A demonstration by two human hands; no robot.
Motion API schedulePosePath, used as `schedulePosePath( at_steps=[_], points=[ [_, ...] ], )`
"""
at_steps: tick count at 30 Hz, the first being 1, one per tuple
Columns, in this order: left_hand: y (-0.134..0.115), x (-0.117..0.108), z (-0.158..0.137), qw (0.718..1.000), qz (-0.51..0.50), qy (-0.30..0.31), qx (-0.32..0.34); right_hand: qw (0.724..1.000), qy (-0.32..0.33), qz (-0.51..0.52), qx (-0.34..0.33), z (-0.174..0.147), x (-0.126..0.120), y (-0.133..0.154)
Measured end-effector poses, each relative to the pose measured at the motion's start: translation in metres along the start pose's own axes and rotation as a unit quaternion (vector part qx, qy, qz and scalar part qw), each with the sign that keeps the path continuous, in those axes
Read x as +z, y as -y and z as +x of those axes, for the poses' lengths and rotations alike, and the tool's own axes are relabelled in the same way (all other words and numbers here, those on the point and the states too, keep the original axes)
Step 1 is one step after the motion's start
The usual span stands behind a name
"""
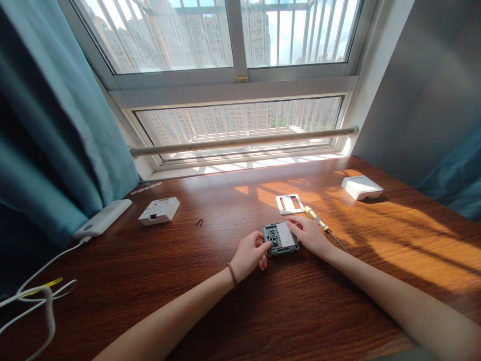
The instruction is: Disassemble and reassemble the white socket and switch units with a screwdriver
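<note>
Both hands hold a light switch (281, 237) low over the brown table. One half of it carries a white rocker (285, 234); on the other half the dark grey mechanism lies bare. My left hand (250, 250) is closed on its left edge, thumb on top near the mechanism. At the upper right corner, my right hand (306, 233) grips with its fingers beside the white rocker. Just beyond the switch lies a white cover frame (290, 204). A screwdriver (316, 218) with a yellowish handle rests beside my right hand, its shaft partly past the wrist.
Two small screws (199, 222) lie left of centre on the table (210, 291). A white box (160, 210) stands farther left, another white box (362, 187) at the far right. A white power strip-like block (103, 219) with a cable sits by the blue curtain (67, 110).
</note>
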State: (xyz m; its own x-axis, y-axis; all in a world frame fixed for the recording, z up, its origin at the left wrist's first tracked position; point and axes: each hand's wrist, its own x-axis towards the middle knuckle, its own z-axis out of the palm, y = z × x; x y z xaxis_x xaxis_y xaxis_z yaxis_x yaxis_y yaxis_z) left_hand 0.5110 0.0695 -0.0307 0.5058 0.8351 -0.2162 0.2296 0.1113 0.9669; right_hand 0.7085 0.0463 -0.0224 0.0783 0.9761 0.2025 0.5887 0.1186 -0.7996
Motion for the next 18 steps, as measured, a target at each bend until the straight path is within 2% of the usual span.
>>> schedulePosePath(
  at_steps=[4, 6, 9, 11, 15, 18],
  points=[
    [-0.002, -0.005, 0.002, 0.999, 0.034, 0.015, -0.027, 1.0, -0.022, -0.019, -0.001, 0.002, -0.005, -0.001],
    [-0.006, -0.011, 0.003, 0.997, 0.077, -0.01, -0.019, 0.999, -0.032, -0.025, 0.002, 0.005, -0.009, -0.002],
    [-0.016, -0.024, 0.011, 0.983, 0.119, -0.119, 0.078, 1.0, -0.017, -0.007, 0.02, 0.012, -0.015, -0.005],
    [-0.026, -0.031, 0.023, 0.979, 0.075, -0.142, 0.125, 0.998, 0.014, 0.049, 0.041, 0.017, -0.017, -0.007],
    [-0.049, -0.033, 0.056, 0.99, -0.089, -0.023, 0.104, 0.983, 0.053, 0.163, 0.06, 0.027, -0.017, -0.011],
    [-0.066, -0.022, 0.081, 0.984, -0.168, 0.05, 0.03, 0.974, 0.069, 0.205, 0.064, 0.034, -0.017, -0.013]
  ],
)
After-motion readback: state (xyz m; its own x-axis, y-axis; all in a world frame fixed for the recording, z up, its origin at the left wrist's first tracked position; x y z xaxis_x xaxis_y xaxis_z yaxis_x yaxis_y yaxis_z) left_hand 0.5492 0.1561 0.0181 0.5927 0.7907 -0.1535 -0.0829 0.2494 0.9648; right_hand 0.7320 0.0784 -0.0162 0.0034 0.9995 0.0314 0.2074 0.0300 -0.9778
